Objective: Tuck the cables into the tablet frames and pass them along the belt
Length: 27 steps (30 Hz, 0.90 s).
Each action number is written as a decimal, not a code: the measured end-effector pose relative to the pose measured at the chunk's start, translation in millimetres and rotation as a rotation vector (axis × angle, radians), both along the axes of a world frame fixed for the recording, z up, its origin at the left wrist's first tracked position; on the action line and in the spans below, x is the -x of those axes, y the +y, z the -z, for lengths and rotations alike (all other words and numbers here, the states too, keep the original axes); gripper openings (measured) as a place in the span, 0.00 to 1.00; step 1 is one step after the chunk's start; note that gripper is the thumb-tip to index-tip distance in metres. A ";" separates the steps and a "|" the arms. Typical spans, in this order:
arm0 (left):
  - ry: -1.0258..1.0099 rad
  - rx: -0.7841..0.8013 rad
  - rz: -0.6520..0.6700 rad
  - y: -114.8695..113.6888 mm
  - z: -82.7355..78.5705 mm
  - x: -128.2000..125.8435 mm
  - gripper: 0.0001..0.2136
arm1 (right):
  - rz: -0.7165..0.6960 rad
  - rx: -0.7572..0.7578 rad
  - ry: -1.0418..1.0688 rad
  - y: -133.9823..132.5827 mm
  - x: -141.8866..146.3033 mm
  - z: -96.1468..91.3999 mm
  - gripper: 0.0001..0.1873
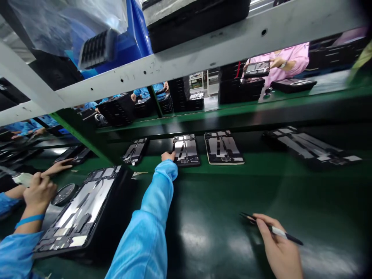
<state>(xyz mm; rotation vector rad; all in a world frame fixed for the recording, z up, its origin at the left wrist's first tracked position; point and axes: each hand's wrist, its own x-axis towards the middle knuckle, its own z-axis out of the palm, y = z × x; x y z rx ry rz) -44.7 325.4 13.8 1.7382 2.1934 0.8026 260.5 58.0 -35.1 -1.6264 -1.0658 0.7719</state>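
Well, from where I stand the person's left hand (168, 156), at the end of a long light-blue sleeve, is stretched out across the dark green glossy bench top (209, 228). Its curled fingers rest against the near left corner of an opened black tablet shell with silver plates inside (186, 150). Whether it has closed round that edge or only touches it, I cannot tell. That shell lies flat on the green belt strip (261, 162), between a darker similar shell (135, 151) and a pale-rimmed one (223, 147). Nothing has been lifted off the belt yet, I'd say. The right hand (280, 248) is low and near the person, pinching a slim black tool with a white band (273, 229), its tip hovering clear of any part. To the left, a black tray carrying another shell (78, 213) sits beside a co-worker's hand (39, 190).
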 end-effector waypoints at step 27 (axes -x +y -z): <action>-0.431 0.225 0.536 -256.5 24.6 -13.6 0.30 | -0.560 0.038 -0.029 -36.1 -0.4 -1.6 0.50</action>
